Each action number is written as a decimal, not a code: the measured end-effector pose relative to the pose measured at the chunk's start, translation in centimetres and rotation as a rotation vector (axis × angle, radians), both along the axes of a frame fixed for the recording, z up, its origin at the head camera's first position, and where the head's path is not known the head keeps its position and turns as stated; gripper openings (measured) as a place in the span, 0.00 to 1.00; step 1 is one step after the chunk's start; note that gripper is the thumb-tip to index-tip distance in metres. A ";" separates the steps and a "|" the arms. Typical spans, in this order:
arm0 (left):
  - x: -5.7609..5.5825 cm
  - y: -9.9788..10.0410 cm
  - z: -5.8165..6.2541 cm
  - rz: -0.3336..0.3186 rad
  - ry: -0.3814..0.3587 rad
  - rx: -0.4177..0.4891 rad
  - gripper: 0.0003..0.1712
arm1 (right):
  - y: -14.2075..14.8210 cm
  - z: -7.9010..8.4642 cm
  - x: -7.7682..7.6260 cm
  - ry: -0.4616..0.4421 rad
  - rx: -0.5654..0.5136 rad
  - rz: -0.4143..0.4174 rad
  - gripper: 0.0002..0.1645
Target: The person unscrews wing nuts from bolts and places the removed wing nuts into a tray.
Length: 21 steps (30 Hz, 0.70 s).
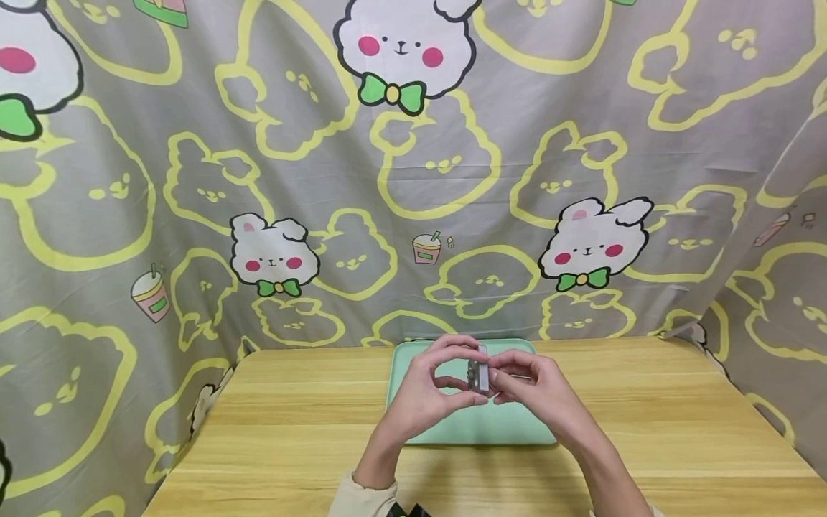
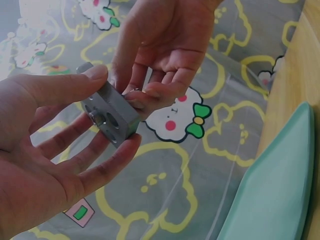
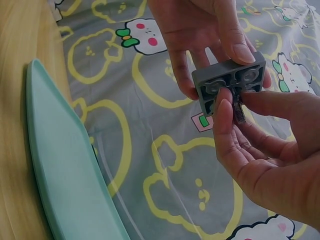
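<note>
A small grey block (image 2: 111,111) with round holes and recesses is held up over the tray by my left hand (image 1: 426,384). The left thumb lies on one edge of the block and the fingers on the opposite edge. On its hollow side, my right hand (image 1: 539,388) pinches a threaded screw (image 3: 239,112) between thumb and fingertips. One end of the screw points at the middle of the block (image 3: 225,70), close to its recesses; the fingertips partly hide it there.
Below the hands, a mint-green tray (image 1: 452,433) lies on the wood-grain table (image 1: 291,409). A grey curtain (image 1: 400,165) printed with cartoon rabbits and yellow outlines hangs behind the table and along both sides.
</note>
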<state>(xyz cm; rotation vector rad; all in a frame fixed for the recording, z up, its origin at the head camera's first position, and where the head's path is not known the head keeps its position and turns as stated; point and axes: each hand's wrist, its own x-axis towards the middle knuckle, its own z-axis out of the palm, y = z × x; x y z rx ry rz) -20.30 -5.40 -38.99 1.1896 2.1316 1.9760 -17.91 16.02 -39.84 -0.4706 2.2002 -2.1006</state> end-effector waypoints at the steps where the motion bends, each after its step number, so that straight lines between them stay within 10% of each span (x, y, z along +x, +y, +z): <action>1: 0.0 0.0 0.0 0.000 -0.003 0.001 0.25 | 0.0 0.0 0.0 0.000 -0.001 0.001 0.19; 21: -0.3 -0.4 0.2 -0.016 -0.076 0.066 0.27 | -0.8 -0.1 0.2 0.170 0.080 -0.085 0.08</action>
